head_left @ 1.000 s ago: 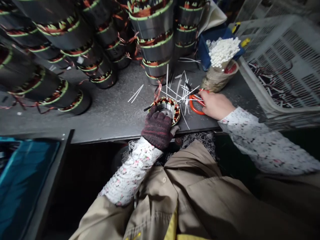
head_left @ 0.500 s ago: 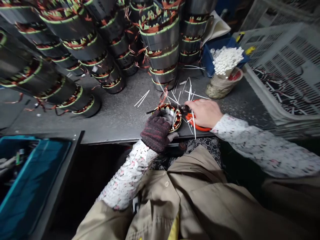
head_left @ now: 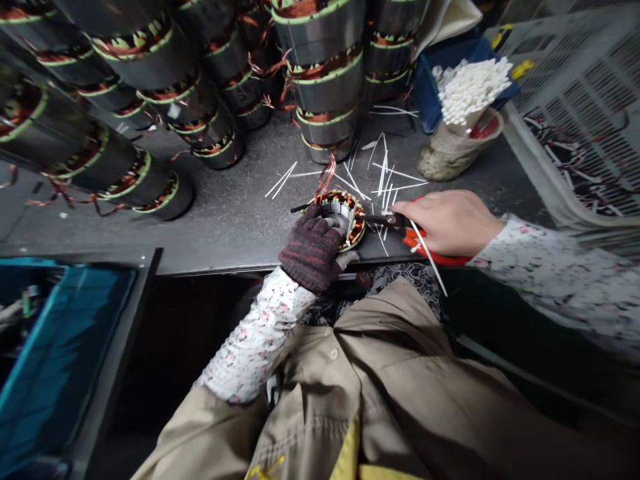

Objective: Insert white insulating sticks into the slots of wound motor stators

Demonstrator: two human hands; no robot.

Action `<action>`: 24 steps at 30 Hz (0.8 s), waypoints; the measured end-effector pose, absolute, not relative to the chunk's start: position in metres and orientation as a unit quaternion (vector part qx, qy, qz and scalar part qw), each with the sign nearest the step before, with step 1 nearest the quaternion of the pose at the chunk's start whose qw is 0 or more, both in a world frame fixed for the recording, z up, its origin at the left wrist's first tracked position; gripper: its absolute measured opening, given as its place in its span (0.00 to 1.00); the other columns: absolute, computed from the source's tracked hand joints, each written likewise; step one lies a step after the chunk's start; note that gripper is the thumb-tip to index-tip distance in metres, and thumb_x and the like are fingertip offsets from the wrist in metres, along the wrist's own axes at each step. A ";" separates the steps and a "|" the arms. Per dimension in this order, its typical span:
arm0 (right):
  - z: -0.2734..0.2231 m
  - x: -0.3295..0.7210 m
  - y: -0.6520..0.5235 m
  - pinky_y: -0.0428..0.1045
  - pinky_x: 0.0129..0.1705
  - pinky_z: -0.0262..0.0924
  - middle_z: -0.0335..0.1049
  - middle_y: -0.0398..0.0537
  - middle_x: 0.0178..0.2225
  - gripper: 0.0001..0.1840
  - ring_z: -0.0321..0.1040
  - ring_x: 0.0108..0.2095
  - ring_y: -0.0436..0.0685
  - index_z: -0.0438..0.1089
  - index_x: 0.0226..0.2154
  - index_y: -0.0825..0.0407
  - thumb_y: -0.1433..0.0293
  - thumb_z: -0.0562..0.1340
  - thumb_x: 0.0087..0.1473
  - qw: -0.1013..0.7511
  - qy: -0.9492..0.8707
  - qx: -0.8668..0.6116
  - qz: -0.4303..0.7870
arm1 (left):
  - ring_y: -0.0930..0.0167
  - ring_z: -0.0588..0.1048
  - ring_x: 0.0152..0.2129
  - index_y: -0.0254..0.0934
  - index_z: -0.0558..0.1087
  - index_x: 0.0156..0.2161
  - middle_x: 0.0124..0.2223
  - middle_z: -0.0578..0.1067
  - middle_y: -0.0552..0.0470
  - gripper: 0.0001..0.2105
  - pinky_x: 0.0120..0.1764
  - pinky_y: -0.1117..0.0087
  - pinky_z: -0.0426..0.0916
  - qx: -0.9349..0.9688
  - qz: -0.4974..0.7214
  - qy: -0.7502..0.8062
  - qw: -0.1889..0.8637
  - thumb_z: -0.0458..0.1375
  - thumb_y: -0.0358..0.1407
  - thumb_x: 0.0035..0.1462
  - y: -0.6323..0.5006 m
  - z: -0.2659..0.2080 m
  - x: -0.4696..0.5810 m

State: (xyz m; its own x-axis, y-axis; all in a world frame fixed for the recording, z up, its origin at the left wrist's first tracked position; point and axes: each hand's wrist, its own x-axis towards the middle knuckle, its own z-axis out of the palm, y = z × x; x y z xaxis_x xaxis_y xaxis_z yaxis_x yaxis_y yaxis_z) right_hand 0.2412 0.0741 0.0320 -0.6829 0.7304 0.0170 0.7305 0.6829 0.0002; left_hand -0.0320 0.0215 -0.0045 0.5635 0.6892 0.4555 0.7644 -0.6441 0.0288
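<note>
My left hand [head_left: 313, 252], in a dark knitted glove, grips the near left side of a motor stator [head_left: 359, 230] lying at the bench's front edge. The stator is a ring with copper windings, pale green insulation and a tuft of reddish wires. My bare right hand [head_left: 450, 223] is closed around red-handled cutters [head_left: 443, 259]; their dark jaws point left and reach the stator's right rim. A white cable tie [head_left: 431, 260] hangs from beside the right thumb across the handles. Several loose white ties [head_left: 385, 170] lie behind the tool.
Tall stacks of stators [head_left: 327, 87] stand along the back and left of the bench [head_left: 225, 220]. At right, a container [head_left: 457, 150] holds a bundle of white ties, near a blue bin [head_left: 427, 87] and a white slatted crate [head_left: 550, 183]. A teal crate [head_left: 95, 320] is at lower left.
My right hand has moved right with the cutters, and the white tie beside its thumb now slants down to the right. My left hand stays on the stator. The view has shifted slightly.
</note>
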 end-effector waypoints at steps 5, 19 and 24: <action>0.038 0.232 0.067 0.56 0.37 0.57 0.77 0.55 0.33 0.22 0.71 0.35 0.64 0.75 0.50 0.50 0.63 0.63 0.53 0.011 -0.941 -0.338 0.027 | 0.60 0.80 0.44 0.37 0.78 0.43 0.42 0.82 0.47 0.17 0.63 0.48 0.68 -0.872 -0.204 -0.435 0.099 0.67 0.48 0.57 0.021 -0.007 -0.030; 0.035 0.213 0.079 0.56 0.36 0.58 0.78 0.53 0.32 0.22 0.71 0.36 0.64 0.76 0.51 0.48 0.63 0.63 0.54 0.005 -0.941 -0.339 0.010 | 0.60 0.79 0.46 0.38 0.78 0.45 0.44 0.82 0.48 0.20 0.64 0.45 0.66 -0.849 -0.222 -0.473 0.073 0.70 0.49 0.53 0.025 -0.016 -0.052; 0.024 0.223 0.094 0.58 0.41 0.67 0.79 0.60 0.45 0.34 0.75 0.43 0.69 0.68 0.62 0.56 0.63 0.62 0.54 0.042 -0.881 -0.469 0.046 | 0.61 0.80 0.45 0.41 0.77 0.46 0.43 0.82 0.48 0.18 0.62 0.46 0.70 -0.859 -0.259 -0.430 0.105 0.68 0.50 0.57 0.024 -0.016 -0.085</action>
State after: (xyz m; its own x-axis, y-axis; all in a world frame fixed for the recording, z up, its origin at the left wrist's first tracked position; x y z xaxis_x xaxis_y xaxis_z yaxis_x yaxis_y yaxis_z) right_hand 0.2233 0.0945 0.0237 -0.5557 0.8308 0.0300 0.8231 0.5549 -0.1206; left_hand -0.0845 0.0243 -0.0164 0.4963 0.6837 0.5350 0.7926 -0.6083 0.0422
